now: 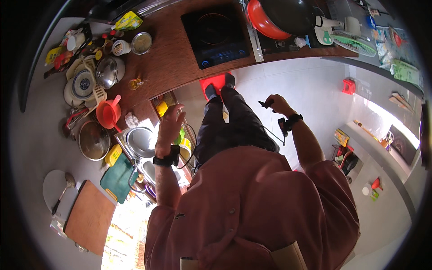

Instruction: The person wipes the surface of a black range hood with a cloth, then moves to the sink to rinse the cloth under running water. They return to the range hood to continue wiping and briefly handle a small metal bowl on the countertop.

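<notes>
My left hand (171, 125) is raised beside the sink with its fingers apart, and nothing shows in it. Just behind it lie a round steel basin (139, 142) and a yellow object (162, 108) at the counter's edge. My right hand (280, 104) is out over the floor on the other side of my body. Its fingers close around a small black object (265, 104), too small to identify. Both wrists wear black straps with small devices.
A black induction cooktop (217, 42) sits on the brown counter (162, 50). A black pan (290, 15) rests over a red one (258, 20). A red plastic dipper (108, 113) and a lidded pot (109, 72) stand left. A red stool (216, 80) is at my feet.
</notes>
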Demonstrator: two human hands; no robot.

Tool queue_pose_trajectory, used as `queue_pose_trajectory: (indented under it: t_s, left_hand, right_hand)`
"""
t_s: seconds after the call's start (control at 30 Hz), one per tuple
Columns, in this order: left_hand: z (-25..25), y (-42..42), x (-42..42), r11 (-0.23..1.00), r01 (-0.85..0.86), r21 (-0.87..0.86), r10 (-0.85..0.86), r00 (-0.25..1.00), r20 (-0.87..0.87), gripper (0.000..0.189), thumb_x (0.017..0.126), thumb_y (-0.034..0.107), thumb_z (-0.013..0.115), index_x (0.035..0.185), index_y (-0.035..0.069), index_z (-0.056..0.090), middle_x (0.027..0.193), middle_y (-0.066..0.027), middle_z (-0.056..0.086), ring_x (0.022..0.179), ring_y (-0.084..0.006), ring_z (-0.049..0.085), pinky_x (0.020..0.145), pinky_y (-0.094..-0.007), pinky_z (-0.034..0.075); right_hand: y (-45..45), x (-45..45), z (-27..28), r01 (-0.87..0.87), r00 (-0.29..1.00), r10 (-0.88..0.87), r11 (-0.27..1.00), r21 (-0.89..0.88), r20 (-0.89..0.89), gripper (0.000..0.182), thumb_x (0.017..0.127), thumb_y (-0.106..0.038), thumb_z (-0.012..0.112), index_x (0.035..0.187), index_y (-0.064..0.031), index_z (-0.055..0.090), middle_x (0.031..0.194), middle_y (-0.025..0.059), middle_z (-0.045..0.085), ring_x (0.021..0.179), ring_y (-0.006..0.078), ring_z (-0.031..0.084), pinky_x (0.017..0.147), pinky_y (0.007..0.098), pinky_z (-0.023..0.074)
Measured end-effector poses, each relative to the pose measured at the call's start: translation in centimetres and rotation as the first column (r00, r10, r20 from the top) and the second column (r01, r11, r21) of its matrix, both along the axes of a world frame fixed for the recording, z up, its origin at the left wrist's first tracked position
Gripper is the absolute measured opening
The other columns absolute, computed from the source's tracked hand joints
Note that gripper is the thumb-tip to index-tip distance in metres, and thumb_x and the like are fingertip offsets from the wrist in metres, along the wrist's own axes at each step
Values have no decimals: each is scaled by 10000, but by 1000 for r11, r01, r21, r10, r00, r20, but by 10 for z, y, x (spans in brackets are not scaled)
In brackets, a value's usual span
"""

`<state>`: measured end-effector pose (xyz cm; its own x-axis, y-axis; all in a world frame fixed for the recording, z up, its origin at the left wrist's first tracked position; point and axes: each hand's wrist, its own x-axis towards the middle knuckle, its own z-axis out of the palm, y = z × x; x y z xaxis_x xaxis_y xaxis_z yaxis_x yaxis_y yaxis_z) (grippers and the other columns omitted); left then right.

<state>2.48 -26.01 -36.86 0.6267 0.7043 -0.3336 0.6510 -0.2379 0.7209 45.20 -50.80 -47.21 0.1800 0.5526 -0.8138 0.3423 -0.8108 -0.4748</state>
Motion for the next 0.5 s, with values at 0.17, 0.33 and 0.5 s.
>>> queue_pose_trajectory:
  t_s: [0.17, 0.33, 0.5]
  left_hand:
    - [-69, 48, -1, 994, -1, -107, -4, 999, -51, 269, 952, 139, 616, 1193, 23, 597, 1172, -195, 657, 1107, -368, 627, 941, -426, 505]
    - [-200, 67, -15, 997, 42, -67, -48, 995, -88, 406, 940, 146, 612, 1302, -20, 533, 1271, -243, 592, 1211, -392, 557, 1039, -433, 445]
    - [-305, 68, -27, 989, 120, -83, -138, 949, -282, 568, 916, 160, 606, 1416, -32, 417, 1440, -288, 439, 1343, -432, 421, 1131, -440, 360]
  right_hand:
    - [-17, -4, -10, 69, 997, -68, 997, -29, 47, 179, 813, 32, 604, 911, -42, 733, 775, 56, 703, 604, 119, 624, 496, 279, 490]
    - [-55, -2, -62, 23, 935, -65, 992, 124, 348, 212, 789, 57, 590, 915, -41, 729, 818, 96, 671, 638, 176, 646, 533, 307, 511]
    - [-53, -6, -57, -37, 929, 9, 997, 69, 370, 259, 761, 70, 581, 959, -32, 713, 991, 142, 644, 748, 253, 657, 618, 357, 532]
